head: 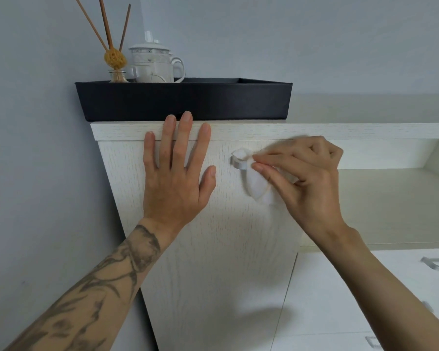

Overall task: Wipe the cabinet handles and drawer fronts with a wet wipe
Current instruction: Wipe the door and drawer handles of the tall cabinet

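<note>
The left hand (174, 173) lies flat and spread against the pale wood-grain cabinet door (213, 236), gripping nothing. The right hand (307, 178) pinches a white wet wipe (257, 186) against the silver handle (238, 162) near the door's top. Above sits a black tray (183, 102) holding a patterned mug (152, 63); no writing is legible.

Black tray (183, 102) — mug (160, 64), diffuser (115, 59)

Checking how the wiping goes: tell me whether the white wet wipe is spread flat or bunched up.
Bunched up. The white wet wipe hangs crumpled from the right hand, pinched around the silver metal cabinet handle, not laid flat.
</note>
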The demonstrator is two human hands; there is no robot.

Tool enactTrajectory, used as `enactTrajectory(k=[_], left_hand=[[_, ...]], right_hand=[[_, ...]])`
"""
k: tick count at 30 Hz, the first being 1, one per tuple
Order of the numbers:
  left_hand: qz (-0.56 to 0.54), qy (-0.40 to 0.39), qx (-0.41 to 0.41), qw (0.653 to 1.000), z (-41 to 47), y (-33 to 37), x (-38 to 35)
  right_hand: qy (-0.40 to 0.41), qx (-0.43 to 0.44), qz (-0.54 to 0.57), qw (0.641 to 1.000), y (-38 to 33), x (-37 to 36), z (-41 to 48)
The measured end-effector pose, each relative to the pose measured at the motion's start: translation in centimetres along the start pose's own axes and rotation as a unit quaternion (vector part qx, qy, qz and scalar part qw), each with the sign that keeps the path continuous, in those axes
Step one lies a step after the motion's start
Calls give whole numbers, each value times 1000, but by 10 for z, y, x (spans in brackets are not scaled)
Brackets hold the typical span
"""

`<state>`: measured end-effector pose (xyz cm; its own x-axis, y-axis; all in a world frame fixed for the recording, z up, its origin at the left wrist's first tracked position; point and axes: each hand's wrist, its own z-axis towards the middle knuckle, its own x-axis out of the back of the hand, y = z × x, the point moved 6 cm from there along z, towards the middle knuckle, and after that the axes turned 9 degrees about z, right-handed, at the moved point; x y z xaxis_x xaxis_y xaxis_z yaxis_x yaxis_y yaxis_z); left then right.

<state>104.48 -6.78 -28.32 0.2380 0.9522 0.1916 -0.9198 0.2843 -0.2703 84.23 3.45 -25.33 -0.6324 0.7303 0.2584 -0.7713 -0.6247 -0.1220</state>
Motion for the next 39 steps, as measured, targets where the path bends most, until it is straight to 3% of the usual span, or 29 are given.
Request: enactTrajectory(k=[14,19,25,31,39], left_hand=[[1,-2,-2,1000,0,1,1],[1,3,-3,1000,0,1,2],[0,3,1,1000,0,0,2],[-1,1,-3,1000,0,0,3],[-1,1,0,1000,1,0,3]], right_hand=[[36,-23,-7,999,-2,5,-2],[6,15,5,1000,-16,-15,5],[59,-19,-8,998,10,21,-8],[20,37,-11,999,-12,-8,2],[78,-22,-37,996,8,33,-8]])
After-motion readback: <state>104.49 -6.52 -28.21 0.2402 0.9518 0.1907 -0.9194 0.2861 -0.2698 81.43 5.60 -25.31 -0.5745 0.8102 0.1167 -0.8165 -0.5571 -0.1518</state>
